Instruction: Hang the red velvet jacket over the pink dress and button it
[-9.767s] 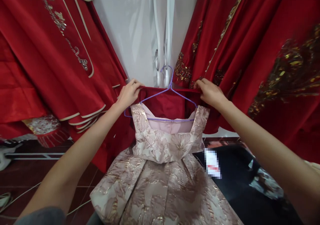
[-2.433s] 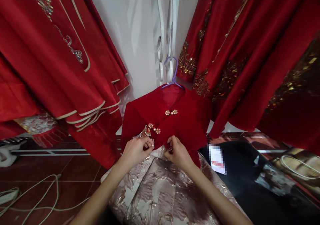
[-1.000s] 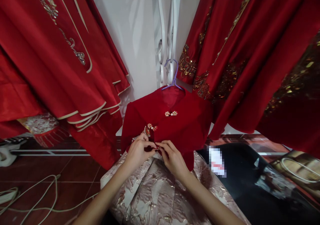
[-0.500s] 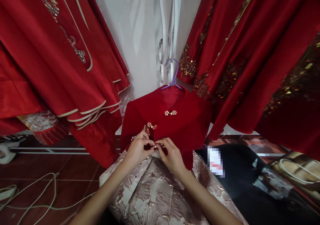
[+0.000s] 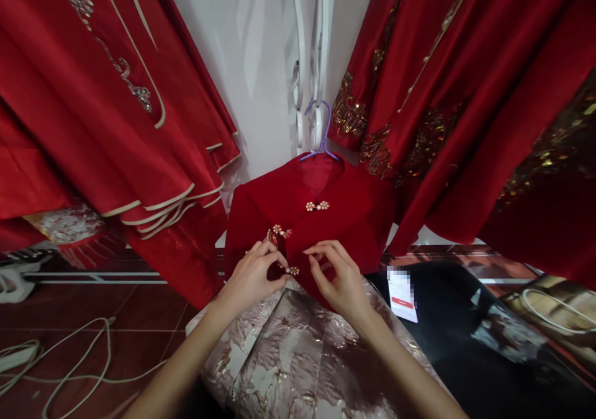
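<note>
A small red velvet jacket point(image 5: 344, 211) hangs on a purple wire hanger point(image 5: 321, 130) over a pink and gold brocade dress point(image 5: 298, 351). Pearl clasps run down its front: one near the collar point(image 5: 317, 206), one lower left point(image 5: 278, 231), one at the hem point(image 5: 292, 271). My left hand point(image 5: 254, 274) pinches the jacket's front edge just beside the lowest pearl clasp. My right hand point(image 5: 338, 276) rests on the jacket's hem to the right, fingers curled on the fabric and slightly apart from the clasp.
Long red embroidered gowns hang on the left point(image 5: 107, 108) and right point(image 5: 465, 102). A white wall and white metal rack point(image 5: 310, 53) stand behind. White cables point(image 5: 69, 357) lie on the dark red tiled floor. A black glossy surface point(image 5: 465, 338) sits at the right.
Half a second ago both hands met at the lowest clasp. My right hand has since drawn a little to the right, and the pearl clasp shows between the hands.
</note>
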